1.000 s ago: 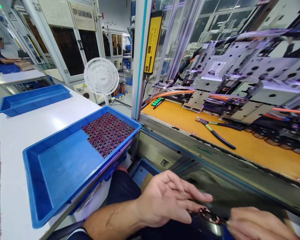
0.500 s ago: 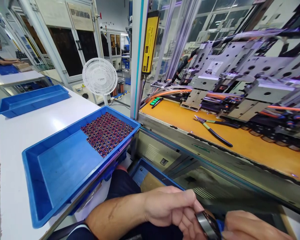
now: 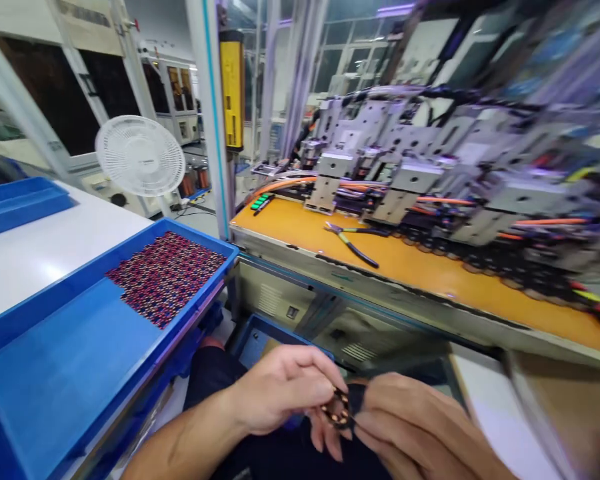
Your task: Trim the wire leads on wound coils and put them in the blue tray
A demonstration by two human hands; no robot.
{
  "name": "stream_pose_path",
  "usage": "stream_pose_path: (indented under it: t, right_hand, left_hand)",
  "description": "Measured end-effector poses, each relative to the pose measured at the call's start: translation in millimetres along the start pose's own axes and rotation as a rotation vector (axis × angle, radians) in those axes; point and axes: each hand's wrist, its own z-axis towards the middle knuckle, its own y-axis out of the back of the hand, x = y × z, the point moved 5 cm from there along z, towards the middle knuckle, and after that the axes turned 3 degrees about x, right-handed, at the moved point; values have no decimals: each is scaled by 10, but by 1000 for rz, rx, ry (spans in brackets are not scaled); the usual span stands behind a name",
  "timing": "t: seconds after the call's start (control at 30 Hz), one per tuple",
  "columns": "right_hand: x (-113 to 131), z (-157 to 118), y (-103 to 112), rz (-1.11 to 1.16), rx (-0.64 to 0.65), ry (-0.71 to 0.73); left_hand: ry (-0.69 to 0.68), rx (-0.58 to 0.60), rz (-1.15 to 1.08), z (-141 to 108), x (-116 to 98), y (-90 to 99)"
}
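Note:
Between the thumb and fingers of my left hand point(image 3: 285, 390) is a small wound stator, a dark ring point(image 3: 339, 410) with copper-coloured coils around its inside. The ring's open face is turned up towards the camera, above my lap. Close at its right side is my right hand point(image 3: 415, 420), blurred, with thumb and fingers pinched together. Something thin and dark shows at those fingertips, too smeared to name. Left of my hands a blue tray point(image 3: 55, 360) holds many small red, dark and gold pieces point(image 3: 167, 277) packed at its far end.
A machine bench with an orange top point(image 3: 300, 230) runs along the right, with cutting pliers point(image 3: 353, 245) lying on it. A white fan point(image 3: 140, 157) stands beyond the tray. Below the bench is another blue bin point(image 3: 253, 333); a second blue tray point(image 3: 25, 200) sits far left.
The view has swung right, so the tray and bench sit further left. The stator has been turned from its dark outer side to its coil face, and the hands are closer together.

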Motion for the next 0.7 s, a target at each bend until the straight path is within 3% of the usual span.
stream_pose_path:
  t: [0.1,0.33,0.57,0.7]
  right_hand:
    - [90,175,67,66,-42,8]
    - [67,148,92,108,-70,28]
    - [39,54,85,2,-111,-6]
    - [-2,17,64,-4,-126,-116]
  left_hand:
    - [38,-59,76,-13,-53,-11]
    - [214,83,149,-18,12,-10]
    - [68,4,205,-27,-44,-13]
    - [-36,-18,234,-40,-85,-54]
